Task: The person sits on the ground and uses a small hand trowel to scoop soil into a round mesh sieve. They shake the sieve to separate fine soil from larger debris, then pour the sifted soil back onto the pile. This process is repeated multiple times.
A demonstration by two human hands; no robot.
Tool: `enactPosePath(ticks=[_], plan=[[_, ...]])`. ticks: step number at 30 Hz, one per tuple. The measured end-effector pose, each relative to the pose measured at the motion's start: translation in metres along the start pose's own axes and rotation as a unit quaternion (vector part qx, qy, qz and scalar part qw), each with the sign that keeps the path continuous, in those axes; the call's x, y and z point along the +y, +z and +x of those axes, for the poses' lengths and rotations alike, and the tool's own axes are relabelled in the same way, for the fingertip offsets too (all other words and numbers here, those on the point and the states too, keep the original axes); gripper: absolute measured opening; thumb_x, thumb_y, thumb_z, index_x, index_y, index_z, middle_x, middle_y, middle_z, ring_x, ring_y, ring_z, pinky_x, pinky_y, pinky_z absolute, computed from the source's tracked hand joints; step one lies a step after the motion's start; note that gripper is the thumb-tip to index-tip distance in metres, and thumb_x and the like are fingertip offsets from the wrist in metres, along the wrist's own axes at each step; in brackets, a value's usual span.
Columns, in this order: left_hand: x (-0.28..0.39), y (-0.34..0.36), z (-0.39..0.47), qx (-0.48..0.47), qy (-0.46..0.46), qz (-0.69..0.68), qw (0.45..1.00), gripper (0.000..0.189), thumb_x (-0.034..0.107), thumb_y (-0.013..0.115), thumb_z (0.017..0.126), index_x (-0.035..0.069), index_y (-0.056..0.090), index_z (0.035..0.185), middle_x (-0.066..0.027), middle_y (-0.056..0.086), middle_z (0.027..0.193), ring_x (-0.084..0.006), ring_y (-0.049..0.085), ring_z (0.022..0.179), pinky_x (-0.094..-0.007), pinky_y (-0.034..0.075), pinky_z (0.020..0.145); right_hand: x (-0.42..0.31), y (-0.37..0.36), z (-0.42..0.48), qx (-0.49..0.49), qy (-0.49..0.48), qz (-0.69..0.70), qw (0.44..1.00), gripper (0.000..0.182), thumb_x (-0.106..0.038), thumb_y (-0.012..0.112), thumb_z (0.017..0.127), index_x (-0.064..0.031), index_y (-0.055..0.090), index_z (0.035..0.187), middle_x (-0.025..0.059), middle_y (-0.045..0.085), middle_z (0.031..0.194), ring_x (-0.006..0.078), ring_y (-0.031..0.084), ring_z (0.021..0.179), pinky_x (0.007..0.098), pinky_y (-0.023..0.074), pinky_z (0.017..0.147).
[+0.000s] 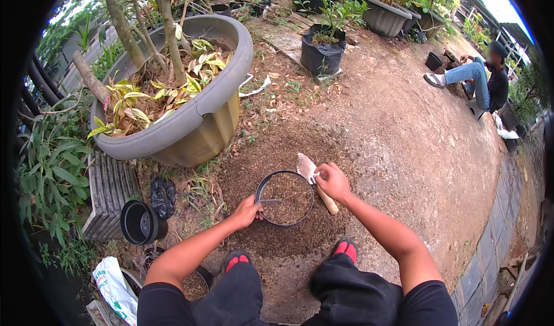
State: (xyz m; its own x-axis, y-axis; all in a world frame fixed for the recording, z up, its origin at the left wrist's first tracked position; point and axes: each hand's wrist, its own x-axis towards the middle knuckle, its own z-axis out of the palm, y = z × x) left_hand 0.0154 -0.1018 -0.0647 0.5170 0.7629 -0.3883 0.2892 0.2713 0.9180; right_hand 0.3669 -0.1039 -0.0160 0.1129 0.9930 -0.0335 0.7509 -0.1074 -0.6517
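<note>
A round black plastic pot [282,224] filled with brown soil mix stands between my hands, over loose soil on the ground. My left hand [248,212] grips its left rim, and a thin brown stick or root lies over the rim by the thumb. My right hand [332,181] is at the pot's upper right, its thumb and fingertips brought together close to the rim; whether they pinch anything is too small to tell. Beneath and beside that hand lies a hand trowel [327,200] with a soil-covered metal blade and a wooden handle.
A large grey planter [194,129] holding a small tree stands upper left. Nested black pots [143,223], a black plastic bag [163,197] and a white sack [113,289] are at left. A black grow bag [322,53] holds a plant ahead. Another person [480,77] sits far right.
</note>
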Motion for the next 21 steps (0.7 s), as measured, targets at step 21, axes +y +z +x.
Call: enactPosePath(ticks=[21], plan=[[0.006, 0.006, -0.003, 0.003, 0.033, -0.009, 0.999, 0.025, 0.019, 0.053, 0.1, 0.001, 0.053, 0.117, -0.0087, 0.06, 0.097, -0.0219, 0.068, 0.079, -0.037, 0.057, 0.073, -0.053, -0.02, 0.037, 0.016, -0.16, -0.084, 0.983, 0.02, -0.036, 0.071, 0.095, -0.0187, 0.079, 0.098, 0.0074, 0.063, 0.104, 0.031, 0.062, 0.107, 0.0464, 0.0551, 0.087]])
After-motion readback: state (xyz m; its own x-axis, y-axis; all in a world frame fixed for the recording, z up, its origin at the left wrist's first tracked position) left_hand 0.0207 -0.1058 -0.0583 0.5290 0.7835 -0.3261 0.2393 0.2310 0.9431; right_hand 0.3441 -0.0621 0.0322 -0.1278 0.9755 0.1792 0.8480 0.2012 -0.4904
